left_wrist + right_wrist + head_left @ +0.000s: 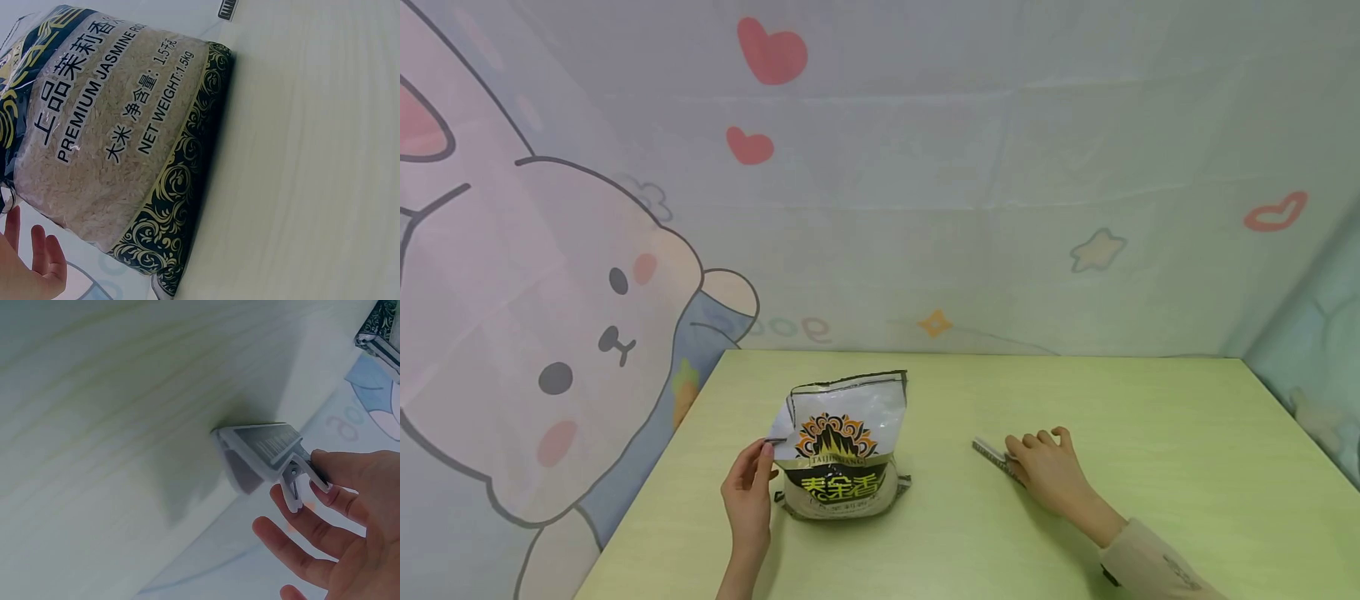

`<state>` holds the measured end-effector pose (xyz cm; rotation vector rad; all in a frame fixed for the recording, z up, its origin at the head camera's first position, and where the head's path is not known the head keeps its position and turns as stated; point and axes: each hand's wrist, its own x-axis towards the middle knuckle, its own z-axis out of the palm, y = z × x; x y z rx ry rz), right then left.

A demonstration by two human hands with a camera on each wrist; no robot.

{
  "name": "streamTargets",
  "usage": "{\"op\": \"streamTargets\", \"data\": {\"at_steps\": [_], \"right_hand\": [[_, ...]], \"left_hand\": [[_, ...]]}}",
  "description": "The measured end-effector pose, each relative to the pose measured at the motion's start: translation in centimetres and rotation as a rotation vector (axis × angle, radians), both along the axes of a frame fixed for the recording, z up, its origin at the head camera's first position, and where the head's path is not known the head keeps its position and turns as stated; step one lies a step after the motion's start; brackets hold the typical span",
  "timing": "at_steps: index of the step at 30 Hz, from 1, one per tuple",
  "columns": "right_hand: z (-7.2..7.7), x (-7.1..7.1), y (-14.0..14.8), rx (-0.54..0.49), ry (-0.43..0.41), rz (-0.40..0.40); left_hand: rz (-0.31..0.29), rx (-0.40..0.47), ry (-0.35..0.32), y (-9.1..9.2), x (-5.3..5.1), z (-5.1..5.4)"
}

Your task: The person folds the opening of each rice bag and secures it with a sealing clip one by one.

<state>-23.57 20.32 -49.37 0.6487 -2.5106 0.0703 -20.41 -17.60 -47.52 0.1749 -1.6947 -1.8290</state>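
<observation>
A bag of jasmine rice [848, 423] stands upright on the table, its flat upper part unfilled and its rice-filled base below. With thumb and fingers, my left hand [748, 498] pinches the bag's left edge near the upper part. The left wrist view shows the clear lower front of the rice bag [106, 125], grains visible inside, and part of my left hand [31, 265] below it. To the right, my right hand [1051, 472] holds a grey-white sealing clip [259, 450] by its handles, between thumb and fingers. The clip's long jaw end touches or nearly touches the tabletop.
The pale yellow-green table [1165, 433] reaches back to a fabric backdrop [925, 167] printed with a large rabbit, hearts and stars. A stretch of tabletop separates the bag from the clip.
</observation>
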Motion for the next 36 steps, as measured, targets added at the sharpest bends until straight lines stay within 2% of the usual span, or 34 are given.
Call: {"op": "streamTargets", "data": {"at_steps": [13, 20, 28, 36], "right_hand": [[0.3, 0.2, 0.4, 0.012, 0.005, -0.054], [0.3, 0.2, 0.5, -0.046, 0.052, -0.011], [1.1, 0.7, 0.2, -0.115, -0.032, -0.032], [1.8, 0.9, 0.1, -0.150, 0.023, -0.015]], "left_hand": [[-0.007, -0.006, 0.011, 0.0, -0.1, -0.2], [-0.018, 0.011, 0.018, 0.0, 0.0, -0.2], [-0.008, -0.005, -0.003, 0.0, 0.0, -0.2], [-0.003, -0.009, -0.008, 0.0, 0.0, 0.0]]}}
